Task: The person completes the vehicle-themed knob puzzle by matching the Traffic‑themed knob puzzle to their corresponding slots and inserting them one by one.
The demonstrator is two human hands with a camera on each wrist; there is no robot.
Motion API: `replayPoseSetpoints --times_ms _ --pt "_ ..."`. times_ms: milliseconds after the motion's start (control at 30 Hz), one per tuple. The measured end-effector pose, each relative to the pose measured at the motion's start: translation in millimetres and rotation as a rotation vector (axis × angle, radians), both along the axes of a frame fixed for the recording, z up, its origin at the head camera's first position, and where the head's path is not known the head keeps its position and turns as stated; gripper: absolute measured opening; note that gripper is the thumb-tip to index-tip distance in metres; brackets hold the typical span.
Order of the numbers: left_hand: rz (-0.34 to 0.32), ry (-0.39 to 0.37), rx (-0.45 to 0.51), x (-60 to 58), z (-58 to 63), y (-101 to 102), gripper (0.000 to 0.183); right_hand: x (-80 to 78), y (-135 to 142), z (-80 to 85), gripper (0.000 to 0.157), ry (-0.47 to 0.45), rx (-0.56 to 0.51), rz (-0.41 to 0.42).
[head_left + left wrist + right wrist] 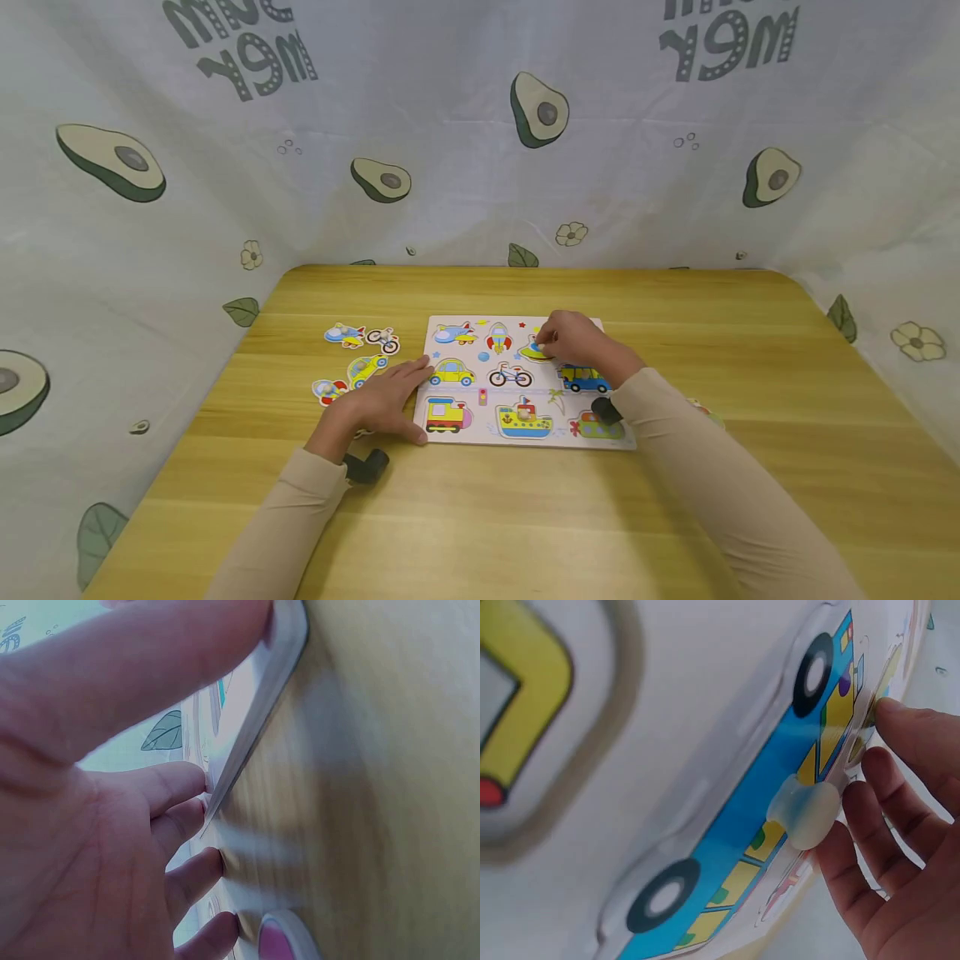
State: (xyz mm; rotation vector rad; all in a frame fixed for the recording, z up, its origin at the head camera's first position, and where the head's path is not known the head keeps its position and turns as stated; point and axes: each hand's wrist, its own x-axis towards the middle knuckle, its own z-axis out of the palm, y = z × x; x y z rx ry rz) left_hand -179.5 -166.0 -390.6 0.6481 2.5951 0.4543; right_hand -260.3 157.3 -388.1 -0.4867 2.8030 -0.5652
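Note:
A wooden vehicle puzzle board [480, 410] lies on the table. My right hand [576, 337] is at its upper right, pinching a green and yellow flying saucer puzzle piece [534, 353] at the saucer picture. The right wrist view shows that thumb and the fingers beside the knobbed bus piece [742, 802]. Along the board's left edge rests my left hand [386, 400], fingers spread; in the left wrist view its thumb touches the board's edge [251, 742]. The knobbed ship piece [524, 421] sits in the board. The submarine [600, 427] is partly covered by the right wrist camera.
Left of the board lie loose pieces: an airplane [345, 335], a bicycle [383, 340], a yellow car [366, 370] and a rocket [327, 392], the last close to my left hand. Another piece [707, 413] shows partly behind my right sleeve. A printed curtain [465, 100] hangs behind the table.

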Motion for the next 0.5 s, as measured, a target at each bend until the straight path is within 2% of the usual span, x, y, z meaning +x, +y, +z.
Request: replayPoseSetpoints --times_ms 300,500 --pt "-0.001 0.002 0.003 1.9 -1.3 -1.6 0.102 1.3 -6.6 0.7 0.022 -0.086 0.002 -0.077" --pt "0.008 -0.005 0.013 1.3 -2.1 -1.5 0.102 1.7 -5.1 0.4 0.025 -0.076 -0.006 -0.071"
